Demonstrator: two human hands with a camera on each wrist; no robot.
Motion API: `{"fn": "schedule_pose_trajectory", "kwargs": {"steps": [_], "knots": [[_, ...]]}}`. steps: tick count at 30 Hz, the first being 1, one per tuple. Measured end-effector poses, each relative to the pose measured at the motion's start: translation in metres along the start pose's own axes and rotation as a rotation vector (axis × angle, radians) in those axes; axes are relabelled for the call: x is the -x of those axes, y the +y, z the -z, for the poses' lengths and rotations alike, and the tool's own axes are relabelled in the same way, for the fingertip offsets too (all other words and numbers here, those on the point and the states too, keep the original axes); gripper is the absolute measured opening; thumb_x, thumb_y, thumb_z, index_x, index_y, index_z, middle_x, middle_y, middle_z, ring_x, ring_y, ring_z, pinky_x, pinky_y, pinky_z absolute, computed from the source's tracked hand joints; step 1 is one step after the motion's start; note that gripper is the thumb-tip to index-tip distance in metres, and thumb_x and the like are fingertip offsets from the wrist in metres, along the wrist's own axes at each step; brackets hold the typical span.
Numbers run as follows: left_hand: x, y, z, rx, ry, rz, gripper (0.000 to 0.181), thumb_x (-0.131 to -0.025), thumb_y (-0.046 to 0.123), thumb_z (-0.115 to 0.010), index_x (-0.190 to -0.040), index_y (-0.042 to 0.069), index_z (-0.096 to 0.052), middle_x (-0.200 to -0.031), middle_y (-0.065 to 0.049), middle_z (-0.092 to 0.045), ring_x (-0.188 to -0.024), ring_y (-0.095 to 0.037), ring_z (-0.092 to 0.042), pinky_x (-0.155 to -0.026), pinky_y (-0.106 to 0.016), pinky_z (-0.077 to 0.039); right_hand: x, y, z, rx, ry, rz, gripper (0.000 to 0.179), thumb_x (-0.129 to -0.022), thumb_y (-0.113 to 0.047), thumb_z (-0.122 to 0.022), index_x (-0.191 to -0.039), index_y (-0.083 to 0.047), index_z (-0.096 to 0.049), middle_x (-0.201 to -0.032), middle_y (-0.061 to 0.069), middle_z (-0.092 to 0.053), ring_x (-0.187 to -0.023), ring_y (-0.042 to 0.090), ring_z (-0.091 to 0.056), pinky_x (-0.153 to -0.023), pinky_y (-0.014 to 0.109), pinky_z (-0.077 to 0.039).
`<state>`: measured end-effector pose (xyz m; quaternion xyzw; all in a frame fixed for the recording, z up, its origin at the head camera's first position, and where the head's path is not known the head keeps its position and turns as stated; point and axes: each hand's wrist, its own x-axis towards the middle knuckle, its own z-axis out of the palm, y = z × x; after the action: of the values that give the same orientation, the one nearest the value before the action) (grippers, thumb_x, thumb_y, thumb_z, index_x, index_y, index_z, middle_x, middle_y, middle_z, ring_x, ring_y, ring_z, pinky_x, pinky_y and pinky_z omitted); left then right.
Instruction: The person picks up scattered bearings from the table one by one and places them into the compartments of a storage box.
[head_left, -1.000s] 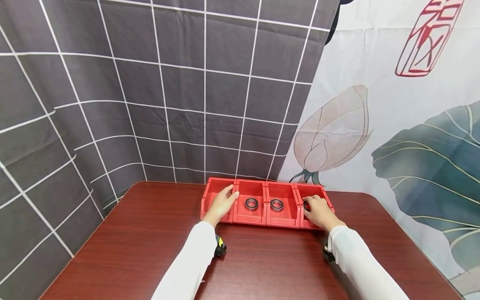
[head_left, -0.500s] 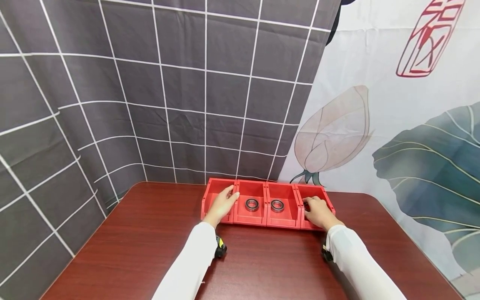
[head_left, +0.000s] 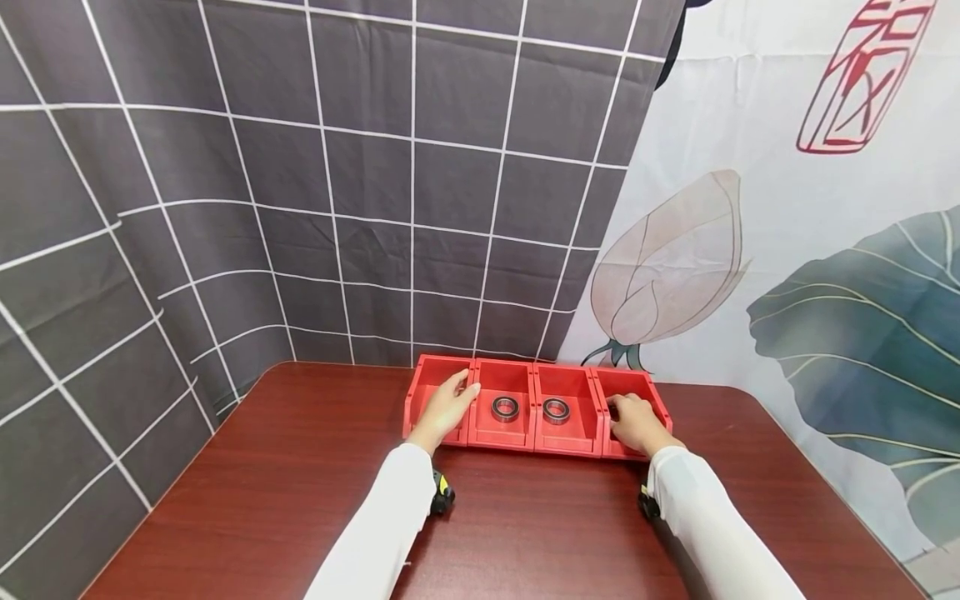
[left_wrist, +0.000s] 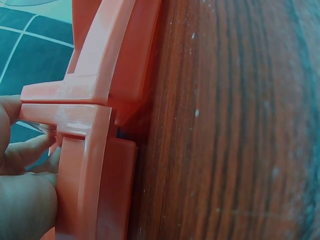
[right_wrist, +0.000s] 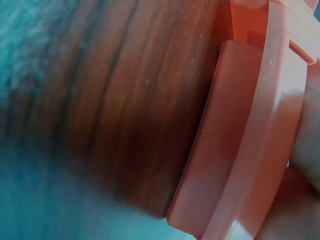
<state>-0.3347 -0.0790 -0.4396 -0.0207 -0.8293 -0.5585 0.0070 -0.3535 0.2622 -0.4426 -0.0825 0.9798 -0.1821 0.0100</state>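
Four joined red bins stand in a row at the table's back edge. My left hand (head_left: 446, 410) reaches into the leftmost bin (head_left: 427, 383), thumb near the divider. Between its thumb and fingers a silvery ridged edge (left_wrist: 41, 127) shows in the left wrist view; it looks like a bearing, mostly hidden. My right hand (head_left: 637, 421) is down in the rightmost bin (head_left: 617, 381), fingers curled round a dark bearing that they largely cover. One ring bearing (head_left: 505, 408) lies flat in the second bin (head_left: 504, 377), another bearing (head_left: 556, 410) in the third bin (head_left: 564, 379).
The reddish-brown wooden table (head_left: 525, 517) extends in front of the bins. A grey gridded cloth (head_left: 360, 208) hangs behind on the left, and a white cloth with plant prints (head_left: 690, 108) on the right. The bins' front lip (right_wrist: 220, 150) fills much of the right wrist view.
The right hand's fingers have closed in a little and now cover more of the dark bearing; its forearm has shifted slightly left. The left hand stays nearly still.
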Motion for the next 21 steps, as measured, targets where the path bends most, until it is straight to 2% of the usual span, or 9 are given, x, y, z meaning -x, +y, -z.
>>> {"fn": "schedule_pose_trajectory", "kwargs": {"steps": [6, 21], "knots": [[-0.0003, 0.0001, 0.0011, -0.009, -0.003, 0.004, 0.061, -0.096, 0.038, -0.057, -0.148, 0.011, -0.039, -0.146, -0.014, -0.045, -0.133, -0.034, -0.043, -0.106, -0.051, -0.038, 0.0001, -0.0030, 0.0018, 0.005, -0.014, -0.014, 0.050, -0.086, -0.015, -0.068, -0.129, 0.006, -0.054, -0.125, 0.030, -0.051, -0.116, 0.048, -0.044, -0.095, 0.066, -0.039], [0.0006, 0.0005, 0.0005, -0.010, -0.001, 0.016, 0.060, -0.096, 0.036, -0.057, -0.148, 0.013, -0.039, -0.145, -0.014, -0.046, -0.133, -0.034, -0.043, -0.105, -0.052, -0.038, 0.0018, 0.0016, -0.0022, -0.005, 0.018, 0.005, 0.052, -0.085, -0.014, -0.068, -0.130, 0.006, -0.053, -0.127, 0.031, -0.049, -0.117, 0.049, -0.042, -0.094, 0.066, -0.040]]}}
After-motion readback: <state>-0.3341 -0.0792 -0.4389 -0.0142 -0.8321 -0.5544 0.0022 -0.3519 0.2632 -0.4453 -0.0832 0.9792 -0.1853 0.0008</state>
